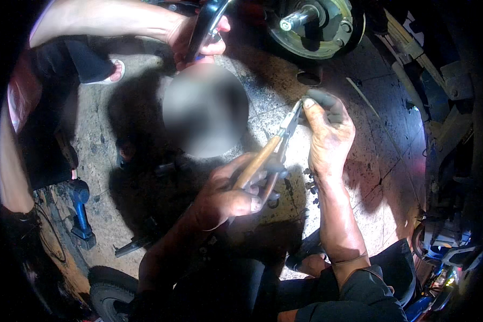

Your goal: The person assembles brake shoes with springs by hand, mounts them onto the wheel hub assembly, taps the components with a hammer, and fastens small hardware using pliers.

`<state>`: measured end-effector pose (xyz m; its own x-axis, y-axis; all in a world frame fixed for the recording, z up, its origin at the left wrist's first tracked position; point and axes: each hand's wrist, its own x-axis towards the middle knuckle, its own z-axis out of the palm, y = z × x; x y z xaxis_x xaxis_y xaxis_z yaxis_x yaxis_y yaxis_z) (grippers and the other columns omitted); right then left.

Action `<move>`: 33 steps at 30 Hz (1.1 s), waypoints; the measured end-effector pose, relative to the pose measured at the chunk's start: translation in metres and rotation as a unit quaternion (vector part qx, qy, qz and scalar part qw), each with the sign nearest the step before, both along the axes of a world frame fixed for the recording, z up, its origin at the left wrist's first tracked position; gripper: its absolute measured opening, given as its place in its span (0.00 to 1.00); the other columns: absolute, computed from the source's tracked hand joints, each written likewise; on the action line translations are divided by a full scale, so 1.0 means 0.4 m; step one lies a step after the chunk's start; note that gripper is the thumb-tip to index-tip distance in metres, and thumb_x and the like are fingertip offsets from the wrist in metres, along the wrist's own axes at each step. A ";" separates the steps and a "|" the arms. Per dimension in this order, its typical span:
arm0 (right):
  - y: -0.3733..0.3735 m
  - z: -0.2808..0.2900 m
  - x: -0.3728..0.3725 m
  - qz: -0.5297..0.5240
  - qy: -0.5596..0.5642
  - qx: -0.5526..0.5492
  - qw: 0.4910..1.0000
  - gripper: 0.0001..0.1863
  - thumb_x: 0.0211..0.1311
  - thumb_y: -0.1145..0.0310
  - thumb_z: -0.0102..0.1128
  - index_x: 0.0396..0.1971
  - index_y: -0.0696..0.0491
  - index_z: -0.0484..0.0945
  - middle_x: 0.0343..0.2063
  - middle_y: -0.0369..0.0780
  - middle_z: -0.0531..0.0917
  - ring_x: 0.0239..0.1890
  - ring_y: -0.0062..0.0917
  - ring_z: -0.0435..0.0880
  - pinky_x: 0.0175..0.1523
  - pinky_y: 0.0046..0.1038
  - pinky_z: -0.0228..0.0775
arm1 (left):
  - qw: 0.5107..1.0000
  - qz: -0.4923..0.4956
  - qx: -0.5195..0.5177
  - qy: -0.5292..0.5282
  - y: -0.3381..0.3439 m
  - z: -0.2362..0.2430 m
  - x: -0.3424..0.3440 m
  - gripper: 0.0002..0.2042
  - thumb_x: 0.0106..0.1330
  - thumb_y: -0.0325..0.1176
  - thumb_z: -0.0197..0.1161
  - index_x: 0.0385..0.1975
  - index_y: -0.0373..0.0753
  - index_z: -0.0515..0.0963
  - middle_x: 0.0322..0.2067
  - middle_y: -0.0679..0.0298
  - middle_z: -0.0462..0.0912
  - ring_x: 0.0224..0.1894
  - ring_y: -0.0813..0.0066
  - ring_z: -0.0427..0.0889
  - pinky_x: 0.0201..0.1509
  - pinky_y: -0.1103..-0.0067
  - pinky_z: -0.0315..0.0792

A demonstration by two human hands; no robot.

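Note:
My left hand point(222, 201) is wrapped round a pair of pliers point(259, 161) with tan-orange handles. Their metal jaws point up and to the right, narrowing to a tip beside the fingers of my right hand point(331, 134). That hand is closed, thumb pressed to the forefinger right at the jaw tip. Whatever lies in the pinch is too small to make out. Beyond both hands, at the upper right, is a round brake hub point(319, 45) with a bare metal axle point(299, 19) sticking out.
Another person's hand point(185, 40) holds a dark phone-like object point(205, 27) above. On the stained tiled floor point(381, 134) stands a blue cordless driver point(80, 212); a tyre point(111, 292) is at lower left. Metal frame parts point(413, 45) line the right. A blurred disc hides the centre.

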<state>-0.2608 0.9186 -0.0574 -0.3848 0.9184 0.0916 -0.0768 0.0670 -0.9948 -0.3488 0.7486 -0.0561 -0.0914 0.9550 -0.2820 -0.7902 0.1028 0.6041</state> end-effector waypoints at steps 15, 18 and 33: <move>-0.003 -0.002 0.003 -0.003 -0.022 0.018 1.000 0.08 0.57 0.80 0.59 0.38 0.61 0.77 0.29 0.37 0.80 0.30 0.17 0.79 0.37 0.20 0.76 | 0.999 0.014 0.031 0.021 -0.001 -0.032 0.003 0.36 0.44 0.33 0.61 0.58 0.29 0.62 0.47 0.53 0.73 0.49 0.66 0.74 0.54 0.73 0.71; 0.000 -0.008 0.005 0.000 -0.028 0.014 1.000 0.08 0.57 0.80 0.59 0.37 0.61 0.78 0.30 0.36 0.80 0.30 0.16 0.78 0.37 0.18 0.75 | 0.999 0.018 0.026 0.022 0.000 -0.018 0.003 0.35 0.44 0.31 0.60 0.58 0.30 0.62 0.47 0.54 0.73 0.49 0.67 0.74 0.54 0.74 0.71; 0.013 -0.022 0.017 0.021 -0.087 0.091 0.992 0.07 0.58 0.78 0.61 0.37 0.59 0.79 0.31 0.34 0.80 0.34 0.14 0.76 0.40 0.16 0.71 | 0.990 0.010 -0.040 0.134 0.003 -0.004 0.000 0.34 0.40 0.33 0.61 0.55 0.32 0.66 0.43 0.57 0.73 0.46 0.68 0.72 0.53 0.74 0.66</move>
<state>-0.2541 0.9238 -0.0661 -0.4470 0.8755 0.1834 0.0884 0.2472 -0.9649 -0.3487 0.7498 -0.0577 -0.1920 0.9280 -0.3193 -0.6058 0.1438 0.7825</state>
